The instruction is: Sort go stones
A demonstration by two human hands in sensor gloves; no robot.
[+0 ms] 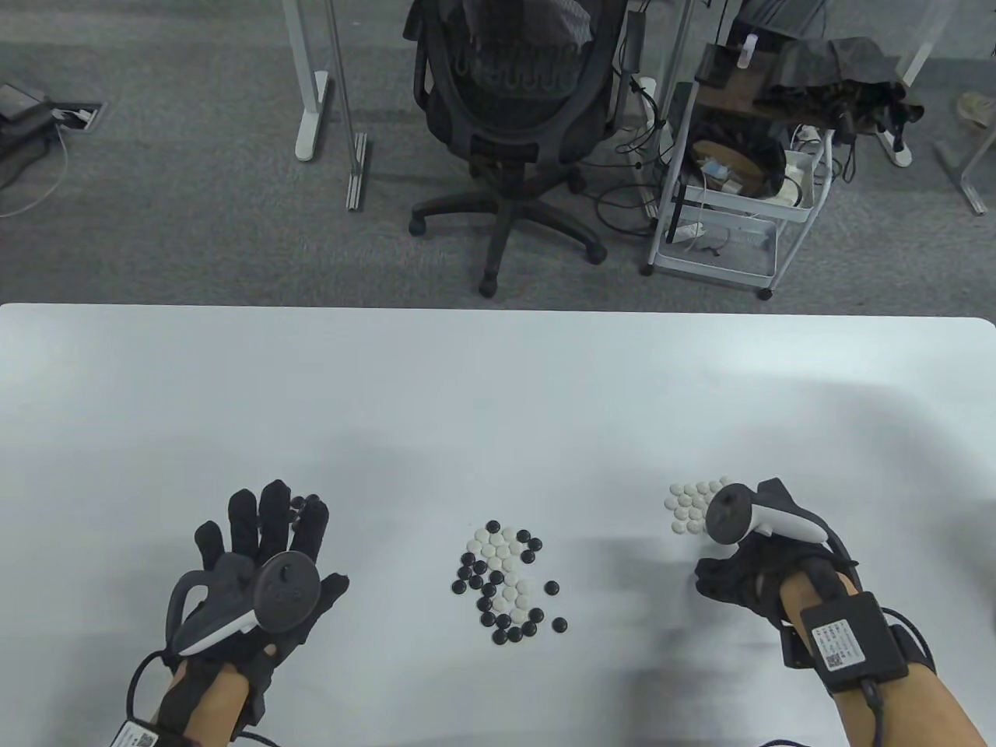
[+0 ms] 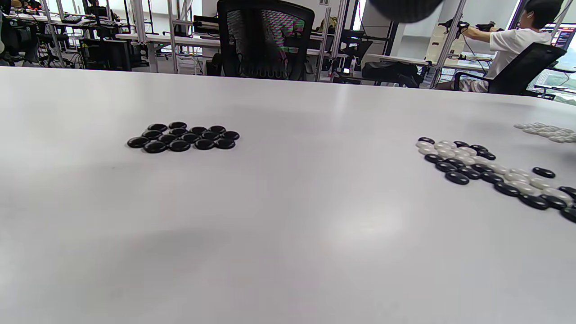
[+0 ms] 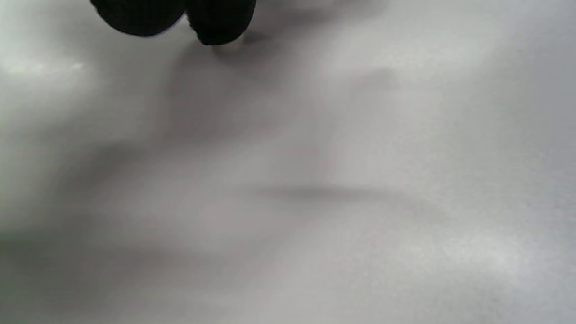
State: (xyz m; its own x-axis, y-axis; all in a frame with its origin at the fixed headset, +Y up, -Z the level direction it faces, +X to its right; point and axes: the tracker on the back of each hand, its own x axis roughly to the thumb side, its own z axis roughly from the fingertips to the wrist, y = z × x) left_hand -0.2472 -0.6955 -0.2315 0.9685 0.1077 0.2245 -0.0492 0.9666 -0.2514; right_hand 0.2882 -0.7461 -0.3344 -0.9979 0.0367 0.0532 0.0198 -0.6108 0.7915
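A mixed pile of black and white Go stones (image 1: 507, 583) lies at the table's middle front. A group of black stones (image 1: 299, 504) lies on the left, partly hidden under my left hand's fingers. A group of white stones (image 1: 691, 506) lies on the right. My left hand (image 1: 327, 545) is spread open, palm down, over the black group and holds nothing. My right hand (image 1: 712, 580) is curled, just in front of the white group. In the right wrist view its fingertips (image 3: 211, 20) are close together; no stone shows between them. The left wrist view shows the black group (image 2: 182, 137), the mixed pile (image 2: 486, 173) and the white group (image 2: 546, 132).
The white table (image 1: 498, 405) ends at a far edge. Beyond it stand an office chair (image 1: 510, 117) and a white cart (image 1: 731, 187) on the floor.
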